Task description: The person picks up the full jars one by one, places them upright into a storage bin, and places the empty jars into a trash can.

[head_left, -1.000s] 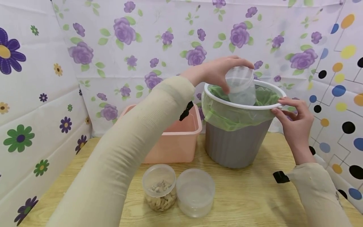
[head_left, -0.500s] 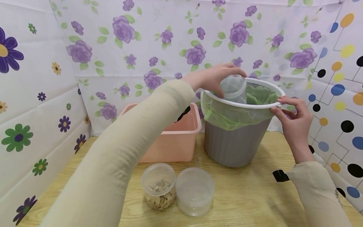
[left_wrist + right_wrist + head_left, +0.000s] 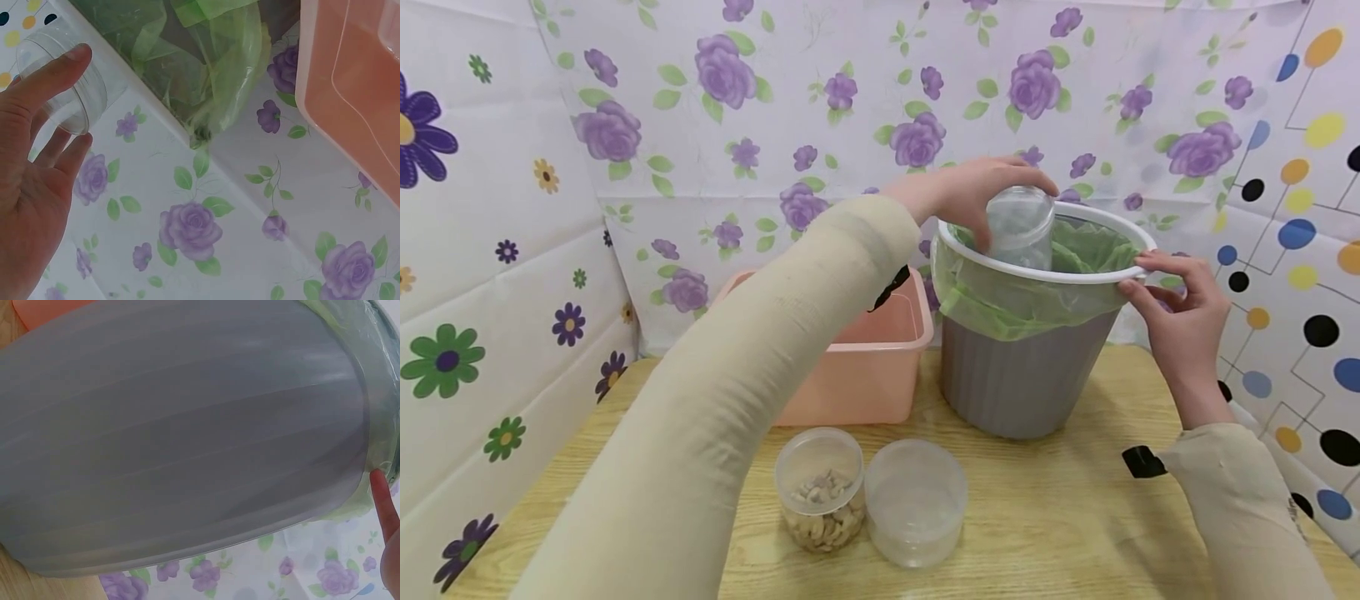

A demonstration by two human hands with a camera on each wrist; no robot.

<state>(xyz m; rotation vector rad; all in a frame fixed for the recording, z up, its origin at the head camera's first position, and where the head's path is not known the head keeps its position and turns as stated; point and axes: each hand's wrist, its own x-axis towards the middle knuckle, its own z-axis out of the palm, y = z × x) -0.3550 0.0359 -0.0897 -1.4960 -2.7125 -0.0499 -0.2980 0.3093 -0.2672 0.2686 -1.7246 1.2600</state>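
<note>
My left hand (image 3: 966, 196) grips a clear plastic jar (image 3: 1021, 227) from above, fingers and thumb spread round its sides. The jar sits tilted at the left part of the bin's mouth, its lower end overlapped by the white rim (image 3: 1052, 276). In the left wrist view the jar (image 3: 65, 81) looks see-through, with nothing visible inside. My right hand (image 3: 1187, 321) pinches the right side of the rim between thumb and fingers. The grey ribbed trash bin (image 3: 1015, 375) stands upright, a green bag (image 3: 1011, 317) folded over its top. One finger (image 3: 382, 494) shows against the bag in the right wrist view.
A pink plastic basin (image 3: 865, 383) stands left of the bin, partly behind my left sleeve. Nearer on the wooden table (image 3: 1060, 525) are a clear jar of cashews (image 3: 823, 525) and a second clear round container (image 3: 916, 500). Patterned cloth (image 3: 850, 125) hangs behind.
The jar in my left hand has moved left and come to a different tilt; it dipped, then rose slightly. My right hand stays at the rim.
</note>
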